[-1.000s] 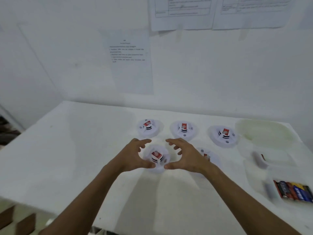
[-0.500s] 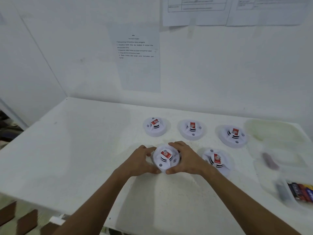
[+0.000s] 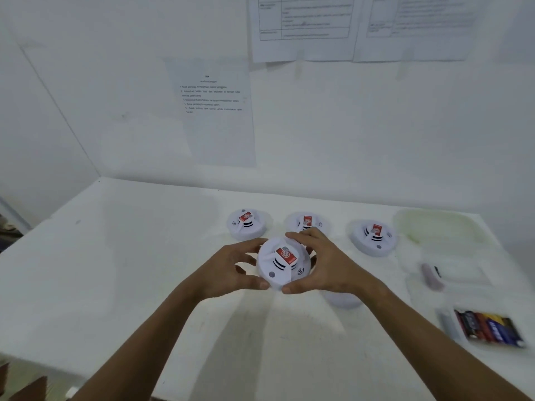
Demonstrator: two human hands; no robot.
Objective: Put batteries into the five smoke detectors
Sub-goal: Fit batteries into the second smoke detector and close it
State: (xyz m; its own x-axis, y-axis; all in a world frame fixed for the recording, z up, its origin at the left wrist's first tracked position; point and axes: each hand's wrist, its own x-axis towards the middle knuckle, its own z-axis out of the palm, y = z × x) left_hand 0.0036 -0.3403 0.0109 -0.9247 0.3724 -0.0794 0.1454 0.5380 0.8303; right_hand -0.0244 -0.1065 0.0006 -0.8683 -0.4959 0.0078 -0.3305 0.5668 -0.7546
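A round white smoke detector [image 3: 282, 263] with a red label is held between both hands above the white table [image 3: 130, 270], tilted toward me. My left hand [image 3: 231, 270] grips its left rim and my right hand [image 3: 327, 267] grips its right rim. Behind it three more white detectors stand in a row: left detector [image 3: 246, 224], middle detector [image 3: 307, 222], right detector [image 3: 373, 237]. Another detector [image 3: 343, 301] is mostly hidden under my right wrist. A pack of batteries [image 3: 489, 325] lies at the right in a clear tray.
A clear plastic tray [image 3: 445, 273] with a loose dark item lies at the right, and its pale lid [image 3: 437, 227] lies behind it. Printed sheets hang on the wall behind the table. The table's front edge runs below my forearms.
Both hands closed on the front-left detector and lifted it off the table, tilting it toward me. The view has shifted a little to the left.
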